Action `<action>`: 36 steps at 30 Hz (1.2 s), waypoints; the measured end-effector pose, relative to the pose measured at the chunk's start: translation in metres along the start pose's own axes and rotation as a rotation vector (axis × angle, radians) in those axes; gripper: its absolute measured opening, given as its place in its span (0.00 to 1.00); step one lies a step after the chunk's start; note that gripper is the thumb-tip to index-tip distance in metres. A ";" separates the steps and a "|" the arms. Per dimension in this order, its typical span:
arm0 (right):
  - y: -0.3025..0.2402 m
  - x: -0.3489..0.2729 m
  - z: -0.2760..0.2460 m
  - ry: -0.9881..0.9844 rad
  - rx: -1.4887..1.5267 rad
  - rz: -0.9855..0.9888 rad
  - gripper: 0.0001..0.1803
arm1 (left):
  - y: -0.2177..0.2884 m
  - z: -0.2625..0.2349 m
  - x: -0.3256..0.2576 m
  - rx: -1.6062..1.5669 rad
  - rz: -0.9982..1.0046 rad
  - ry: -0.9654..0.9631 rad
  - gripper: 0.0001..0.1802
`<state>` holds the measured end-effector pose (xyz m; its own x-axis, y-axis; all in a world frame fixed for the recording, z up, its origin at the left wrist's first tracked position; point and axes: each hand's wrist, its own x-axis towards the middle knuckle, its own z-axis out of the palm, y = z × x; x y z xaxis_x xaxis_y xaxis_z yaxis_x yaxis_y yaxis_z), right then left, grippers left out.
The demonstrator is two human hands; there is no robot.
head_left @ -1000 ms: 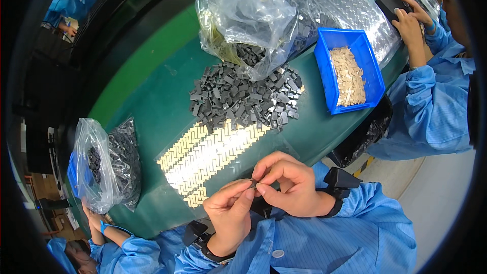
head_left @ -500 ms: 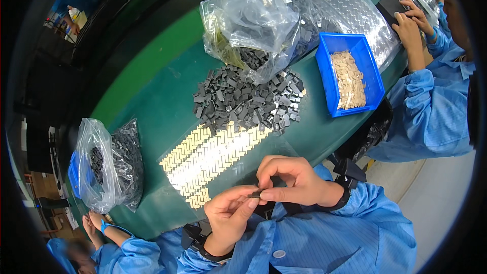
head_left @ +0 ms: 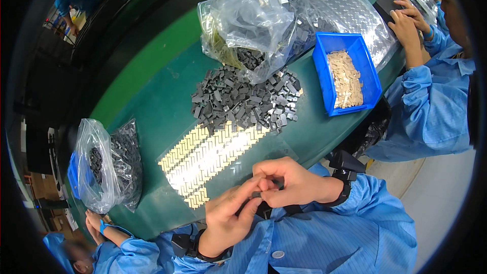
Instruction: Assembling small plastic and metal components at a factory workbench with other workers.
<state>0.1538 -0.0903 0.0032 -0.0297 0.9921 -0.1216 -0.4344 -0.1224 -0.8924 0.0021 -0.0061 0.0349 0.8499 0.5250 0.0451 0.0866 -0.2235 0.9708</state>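
Pressure should be light and even: the left hand pinches a small dark piece at the near edge of the bench, and the right hand meets it, though whether it also grips I cannot tell. Holding the piece in clear view would help.

a part sat between the fingertips of your left hand and right hand. just ahead and left of your hands, a sheet of strips lay on the table; at its far end lay a pile of parts, with an open bag behind that. ahead and right of your hands, a bin had loose strips in it. well to their left stood a second bag, parts inside.
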 end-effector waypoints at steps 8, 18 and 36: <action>-0.001 0.004 0.000 -0.055 0.200 -0.082 0.11 | -0.008 0.001 -0.004 -0.254 -0.101 0.048 0.18; 0.004 0.008 -0.013 -0.015 -0.398 -0.362 0.14 | -0.025 0.008 -0.007 -1.233 -0.401 0.064 0.11; -0.027 0.016 -0.022 0.243 -1.001 -0.765 0.13 | 0.014 -0.173 -0.062 0.047 0.428 0.964 0.15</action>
<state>0.1846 -0.0717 0.0162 0.1366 0.8009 0.5830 0.5985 0.4023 -0.6928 -0.1397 0.1003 0.0867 0.0434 0.8204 0.5701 -0.0850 -0.5656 0.8203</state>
